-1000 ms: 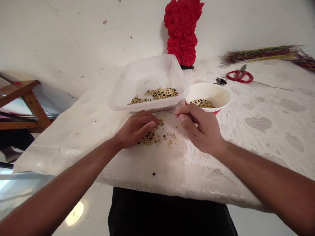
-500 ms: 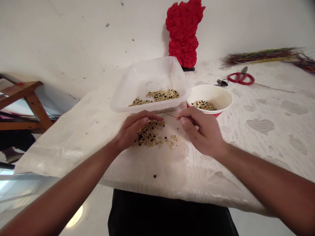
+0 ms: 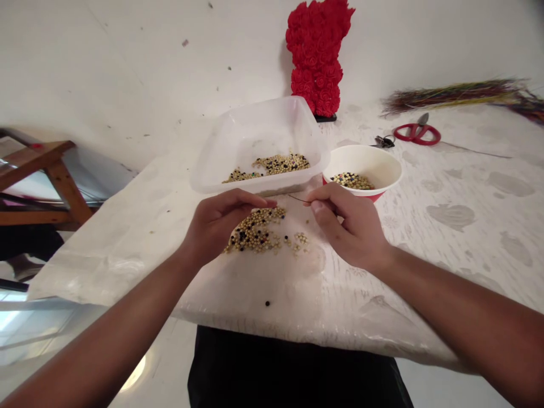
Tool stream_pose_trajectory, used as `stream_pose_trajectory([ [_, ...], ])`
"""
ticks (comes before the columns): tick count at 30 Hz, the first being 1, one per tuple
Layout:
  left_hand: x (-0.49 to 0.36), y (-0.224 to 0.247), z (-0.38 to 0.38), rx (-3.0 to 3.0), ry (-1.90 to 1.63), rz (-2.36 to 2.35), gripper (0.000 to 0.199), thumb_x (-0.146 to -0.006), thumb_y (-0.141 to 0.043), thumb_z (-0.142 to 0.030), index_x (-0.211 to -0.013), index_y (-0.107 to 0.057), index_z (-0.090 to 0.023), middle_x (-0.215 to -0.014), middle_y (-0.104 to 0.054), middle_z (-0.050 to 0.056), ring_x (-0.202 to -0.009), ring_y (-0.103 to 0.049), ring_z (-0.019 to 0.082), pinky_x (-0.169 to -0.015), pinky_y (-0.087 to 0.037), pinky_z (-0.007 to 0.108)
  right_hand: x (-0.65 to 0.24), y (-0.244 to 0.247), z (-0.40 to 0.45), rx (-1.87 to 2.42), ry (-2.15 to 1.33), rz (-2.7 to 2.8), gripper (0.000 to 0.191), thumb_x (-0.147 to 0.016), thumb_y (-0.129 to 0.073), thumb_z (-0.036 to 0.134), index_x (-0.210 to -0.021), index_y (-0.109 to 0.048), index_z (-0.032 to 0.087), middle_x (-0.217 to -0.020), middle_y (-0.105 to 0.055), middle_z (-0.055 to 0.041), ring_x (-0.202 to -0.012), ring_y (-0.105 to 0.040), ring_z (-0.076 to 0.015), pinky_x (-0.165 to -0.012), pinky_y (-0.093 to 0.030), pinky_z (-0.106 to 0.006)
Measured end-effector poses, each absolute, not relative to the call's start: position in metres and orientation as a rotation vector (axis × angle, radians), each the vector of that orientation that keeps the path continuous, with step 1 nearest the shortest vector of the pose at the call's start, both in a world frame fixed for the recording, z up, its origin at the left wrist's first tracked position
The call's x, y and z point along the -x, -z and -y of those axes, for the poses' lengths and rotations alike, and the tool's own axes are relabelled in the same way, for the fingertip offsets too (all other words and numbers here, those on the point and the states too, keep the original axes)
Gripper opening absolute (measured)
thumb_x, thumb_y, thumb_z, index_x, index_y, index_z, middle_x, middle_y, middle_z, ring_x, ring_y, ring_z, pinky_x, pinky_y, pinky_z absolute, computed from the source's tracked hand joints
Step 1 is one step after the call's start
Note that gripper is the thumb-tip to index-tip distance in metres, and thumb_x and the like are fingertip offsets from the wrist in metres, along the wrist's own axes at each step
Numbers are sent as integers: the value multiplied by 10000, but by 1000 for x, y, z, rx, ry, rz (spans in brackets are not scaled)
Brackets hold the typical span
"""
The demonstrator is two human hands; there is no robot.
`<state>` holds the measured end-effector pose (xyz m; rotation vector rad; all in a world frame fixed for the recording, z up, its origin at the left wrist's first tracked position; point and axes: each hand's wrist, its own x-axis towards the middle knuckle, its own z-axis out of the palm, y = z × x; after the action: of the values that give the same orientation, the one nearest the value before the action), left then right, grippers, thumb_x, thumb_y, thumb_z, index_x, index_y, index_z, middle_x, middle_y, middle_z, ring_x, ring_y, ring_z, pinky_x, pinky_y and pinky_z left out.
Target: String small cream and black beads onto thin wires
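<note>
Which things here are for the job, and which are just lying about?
Probably for the job: thin strand in right hand; bead pile by left hand; bead tub; bead bowl.

Maybe just lying about: red rose figure; red-handled scissors; coloured bundle.

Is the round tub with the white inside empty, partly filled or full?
Partly filled: beads lie low inside the tub, and its bare inner wall rises above them.

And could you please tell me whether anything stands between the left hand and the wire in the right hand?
Nothing visible does: just a gap separates the left hand from the wire, and the loose beads lie nearer the person.
</note>
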<state>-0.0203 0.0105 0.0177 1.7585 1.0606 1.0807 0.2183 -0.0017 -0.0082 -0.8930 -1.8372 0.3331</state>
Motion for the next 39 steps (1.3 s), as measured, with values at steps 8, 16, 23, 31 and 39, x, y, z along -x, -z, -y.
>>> stream_pose_trajectory([
  [8,83,-5,26,-1832,-1032,-1831,283,-971,-524,-402,-1171,-698,-305,-1302,-674,4,-1255,-586,256,-1143,-397,479,-217,8,3,896,-355,1825,116,-942,-509,149,-928,-622,172,-620,-556,45,-495,-440,-69,-462,-345,-201],
  [16,75,27,26,-2270,-644,-1808,528,-982,-450,-514,-1410,-464,-206,-1520,-456,111,-1413,-394,289,-1188,-320,512,-216,12,3,951,-386,1840,125,-943,-512,166,-952,-633,194,-636,-562,36,-490,-424,-84,-447,-321,-221],
  [23,39,23,0,-2478,-431,-1709,580,-989,-430,-534,-1438,-442,-168,-1525,-454,114,-1442,-356,289,-1192,-324,484,-216,11,3,959,-377,1846,130,-943,-508,172,-957,-637,175,-633,-573,33,-495,-441,-82,-455,-338,-214],
  [31,19,17,-11,-2563,-629,-1453,387,-1023,-415,-390,-1337,-530,-196,-1365,-604,82,-1307,-513,260,-1120,-397,458,-214,10,5,980,-406,1853,120,-938,-503,177,-926,-622,183,-636,-593,27,-474,-448,-80,-432,-331,-208],
  [39,72,-2,31,-2349,-857,-1601,325,-1025,-408,-384,-1269,-581,-260,-1343,-623,51,-1273,-553,241,-1103,-410,424,-213,11,5,970,-437,1858,115,-931,-503,172,-920,-616,189,-581,-534,46,-457,-416,-79,-433,-318,-209],
])
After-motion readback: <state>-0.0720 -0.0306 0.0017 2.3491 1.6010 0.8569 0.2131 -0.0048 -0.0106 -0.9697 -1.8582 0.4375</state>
